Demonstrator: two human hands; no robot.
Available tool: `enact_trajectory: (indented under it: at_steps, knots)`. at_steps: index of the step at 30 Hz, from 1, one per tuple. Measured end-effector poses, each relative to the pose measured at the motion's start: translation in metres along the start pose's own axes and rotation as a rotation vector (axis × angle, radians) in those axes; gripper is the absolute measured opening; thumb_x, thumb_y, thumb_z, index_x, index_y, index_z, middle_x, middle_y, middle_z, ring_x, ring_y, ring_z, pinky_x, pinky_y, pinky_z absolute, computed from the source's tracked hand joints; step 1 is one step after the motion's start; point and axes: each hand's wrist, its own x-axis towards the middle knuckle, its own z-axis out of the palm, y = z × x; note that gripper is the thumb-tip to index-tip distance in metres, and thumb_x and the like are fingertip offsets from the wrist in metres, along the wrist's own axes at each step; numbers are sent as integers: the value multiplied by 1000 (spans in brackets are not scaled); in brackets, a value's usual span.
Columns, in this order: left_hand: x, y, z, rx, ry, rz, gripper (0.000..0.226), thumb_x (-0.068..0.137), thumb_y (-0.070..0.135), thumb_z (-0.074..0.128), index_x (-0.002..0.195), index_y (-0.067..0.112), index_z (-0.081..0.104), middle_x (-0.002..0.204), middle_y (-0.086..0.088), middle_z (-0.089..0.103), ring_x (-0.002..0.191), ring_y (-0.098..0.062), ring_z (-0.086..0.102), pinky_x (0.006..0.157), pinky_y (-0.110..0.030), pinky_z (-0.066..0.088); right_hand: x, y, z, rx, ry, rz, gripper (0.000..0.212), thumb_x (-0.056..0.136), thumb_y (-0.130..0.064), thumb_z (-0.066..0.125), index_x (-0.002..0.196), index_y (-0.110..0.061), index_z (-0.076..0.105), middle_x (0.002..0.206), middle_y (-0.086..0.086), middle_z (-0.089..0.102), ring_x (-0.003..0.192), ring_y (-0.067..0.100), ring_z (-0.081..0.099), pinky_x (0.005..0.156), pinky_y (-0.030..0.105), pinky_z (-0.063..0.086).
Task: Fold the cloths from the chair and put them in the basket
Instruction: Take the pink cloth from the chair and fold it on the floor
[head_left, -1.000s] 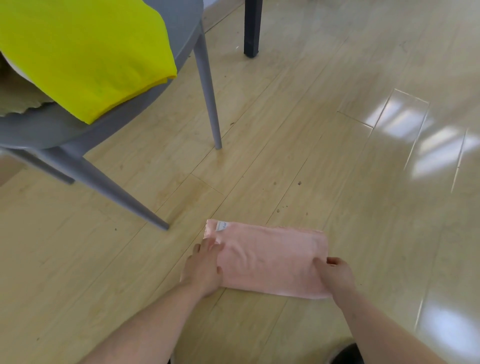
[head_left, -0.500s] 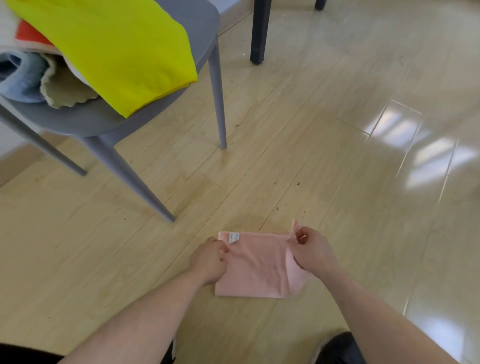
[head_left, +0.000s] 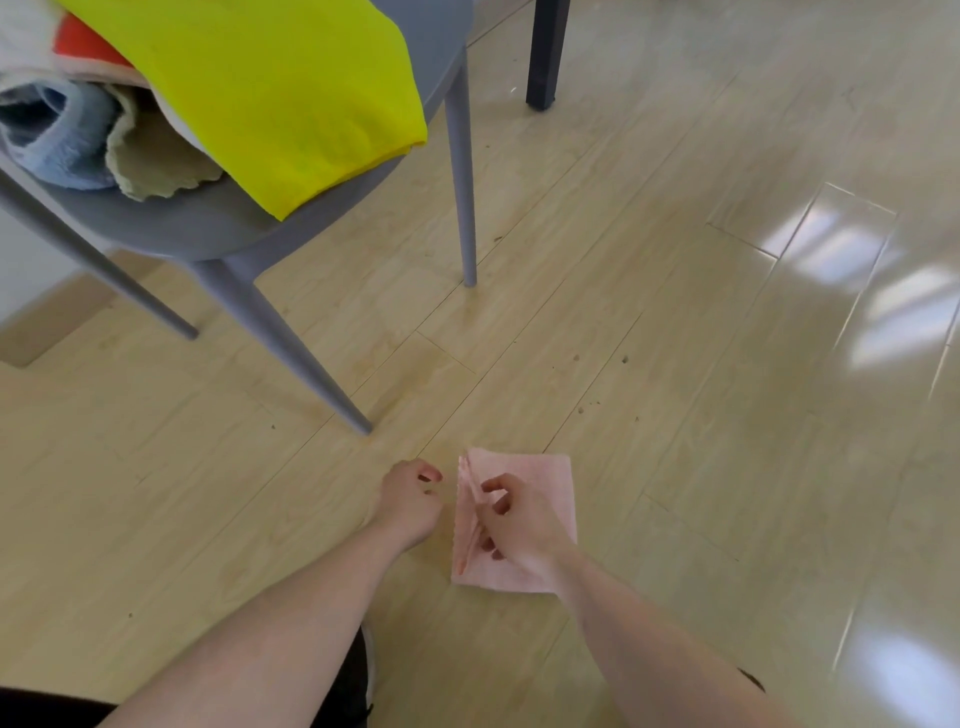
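A small pink cloth (head_left: 545, 475) lies folded into a narrow rectangle on the wooden floor in front of me. My right hand (head_left: 519, 525) rests on it, with thumb and curled fingers pinching the stacked layers along its left edge. Just left of the cloth, my left hand (head_left: 410, 501) hovers with loosely curled fingers, holding nothing and apart from the fabric. On the grey chair (head_left: 332, 208) at upper left lie a yellow cloth (head_left: 291, 104), a blue cloth (head_left: 47, 130), a beige cloth (head_left: 156, 161) and an orange-red cloth (head_left: 83, 47). No basket is in view.
Three grey chair legs slant down to the floor, the nearest leg (head_left: 291, 353) ending just above my left hand. A dark furniture leg (head_left: 543, 52) stands at the top. A white wall with skirting (head_left: 31, 291) is at far left. Glare patches mark the floor at right.
My right hand has carried the cloth's right end over to the left edge, halving the cloth. My left hand has let go of the corner and drawn away to the left.
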Motion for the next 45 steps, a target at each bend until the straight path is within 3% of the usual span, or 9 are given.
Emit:
enact_trajectory:
  at_steps: [5, 11, 16, 20, 22, 27, 33, 36, 45]
  knots:
    - [14, 1, 8, 45, -25, 1, 37, 93, 16, 56, 129, 20, 58, 136, -1, 53, 111, -23, 59, 90, -35, 52, 8, 18, -9, -120, 250, 27, 25, 95, -33, 57, 120, -31, 60, 100, -14, 64, 85, 8, 65, 78, 28, 53]
    - [24, 22, 26, 109, -112, 23, 72, 80, 34, 69, 146, 22, 43, 136, -2, 52, 123, -26, 55, 102, -40, 49, 22, 43, -42, -47, 461, 158, 64, 90, -30, 69, 147, -18, 42, 140, 6, 51, 119, 29, 60, 96, 39, 51]
    - [34, 26, 37, 135, -138, -27, 70, 76, 35, 70, 140, 21, 46, 129, -3, 59, 120, -28, 58, 95, -40, 53, 29, 50, -51, 143, 339, 215, 56, 90, -27, 69, 141, -13, 50, 119, 2, 69, 101, 21, 66, 81, 32, 52]
    - [34, 26, 32, 87, -188, -14, 10, 76, 25, 64, 85, 25, 60, 99, -2, 69, 91, -25, 65, 70, -32, 50, 27, 46, -60, 149, 250, 239, 23, 82, -19, 63, 103, -12, 70, 84, -5, 71, 76, 14, 66, 57, 22, 47]
    - [31, 28, 28, 39, -184, 22, 6, 68, 27, 63, 74, 25, 62, 86, 1, 68, 81, -22, 65, 63, -30, 46, 23, 43, -64, 168, 253, 190, 12, 82, -16, 65, 90, -10, 70, 73, -6, 68, 67, 12, 62, 50, 16, 45]
    - [20, 45, 21, -21, -55, 123, 6, 75, 21, 63, 80, 23, 63, 80, 7, 66, 71, -15, 60, 55, -27, 44, 13, 36, -75, 158, 335, 31, 14, 77, -14, 77, 89, -12, 69, 80, -5, 72, 68, 9, 64, 47, 9, 43]
    - [6, 55, 20, 149, 16, 411, 25, 80, 13, 56, 99, 30, 57, 95, 14, 63, 77, -15, 60, 62, -34, 49, -1, 40, -75, -8, 456, -119, 17, 85, -17, 67, 92, -31, 73, 86, -11, 72, 79, 9, 67, 65, 30, 53]
    - [0, 49, 23, 273, 57, 503, 18, 85, 12, 57, 86, 30, 58, 92, 13, 55, 73, -15, 57, 57, -32, 41, -5, 54, -75, -192, 410, -161, 19, 82, -14, 65, 85, -29, 75, 90, -9, 68, 78, 15, 65, 64, 34, 51]
    - [-12, 25, 31, 445, -72, 536, 21, 78, 15, 58, 92, 30, 57, 109, 15, 55, 87, -19, 64, 62, -30, 34, -20, 89, -53, -345, 369, -228, 34, 76, 5, 59, 82, -28, 67, 101, -17, 63, 77, 13, 64, 62, 34, 52]
